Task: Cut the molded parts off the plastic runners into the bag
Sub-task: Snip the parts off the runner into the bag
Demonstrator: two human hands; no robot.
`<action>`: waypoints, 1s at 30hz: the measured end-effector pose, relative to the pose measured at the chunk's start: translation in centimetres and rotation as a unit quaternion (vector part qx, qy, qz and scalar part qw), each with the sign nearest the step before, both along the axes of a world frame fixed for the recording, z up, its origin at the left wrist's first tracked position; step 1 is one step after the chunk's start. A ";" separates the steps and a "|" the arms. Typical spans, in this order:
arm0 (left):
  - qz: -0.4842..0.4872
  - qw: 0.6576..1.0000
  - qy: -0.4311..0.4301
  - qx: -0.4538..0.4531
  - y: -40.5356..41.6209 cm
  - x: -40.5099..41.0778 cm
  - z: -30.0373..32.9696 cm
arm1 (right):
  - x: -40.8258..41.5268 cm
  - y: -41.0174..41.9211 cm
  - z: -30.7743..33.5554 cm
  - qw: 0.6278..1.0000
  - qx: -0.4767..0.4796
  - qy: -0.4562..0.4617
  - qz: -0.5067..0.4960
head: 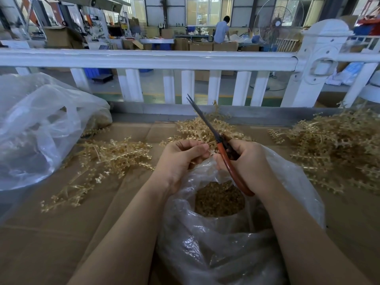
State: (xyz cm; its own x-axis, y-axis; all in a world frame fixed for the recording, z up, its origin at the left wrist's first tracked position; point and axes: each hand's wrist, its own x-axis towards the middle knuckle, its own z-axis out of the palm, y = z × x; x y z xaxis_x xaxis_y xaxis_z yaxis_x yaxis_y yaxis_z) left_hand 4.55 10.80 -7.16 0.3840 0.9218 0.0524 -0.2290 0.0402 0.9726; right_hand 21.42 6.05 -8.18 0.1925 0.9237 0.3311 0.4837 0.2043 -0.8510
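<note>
A runner (208, 145) is pinched in the left hand (181, 159) over the bag (287, 194) at the counter's near edge, scissors (224, 150) gripped by the right hand (249, 161); fingertips could be nicked by the close blades.

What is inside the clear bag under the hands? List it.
The clear bag holds a heap of small tan cut parts, seen through its open mouth. How deep the heap goes is hidden by the crumpled plastic and the forearms.

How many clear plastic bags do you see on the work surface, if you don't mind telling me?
2. One bag sits open under the hands, holding cut parts; the other bag lies at far left. Others may be out of view.
</note>
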 end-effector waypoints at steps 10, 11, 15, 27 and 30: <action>0.073 0.995 -0.068 0.016 0.4 -0.4 0.0 | 0.2 -0.4 -0.1 0.988 0.006 -0.134 -0.081; 0.078 0.993 -0.084 0.020 0.4 -0.5 0.1 | 0.3 -0.3 -0.1 0.984 0.004 -0.158 -0.084; 0.103 0.985 -0.131 0.044 0.6 -0.7 0.1 | 0.6 -0.3 -0.5 0.973 0.002 -0.215 -0.088; 0.139 0.975 -0.109 0.135 0.8 -0.6 -0.2 | 0.6 0.1 -0.8 0.950 0.017 -0.296 -0.095; 0.129 0.977 -0.124 0.118 0.8 -0.6 -0.2 | 0.6 0.2 -0.9 0.951 0.020 -0.294 -0.094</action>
State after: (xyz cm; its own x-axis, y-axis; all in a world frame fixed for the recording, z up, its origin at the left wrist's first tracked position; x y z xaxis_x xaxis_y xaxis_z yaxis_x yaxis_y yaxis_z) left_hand 3.92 11.64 -7.34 0.0895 0.9371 0.3375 -0.4325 -0.2687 0.8607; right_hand 21.99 6.27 -9.04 0.1246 0.8754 0.4670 0.9048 0.0930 -0.4156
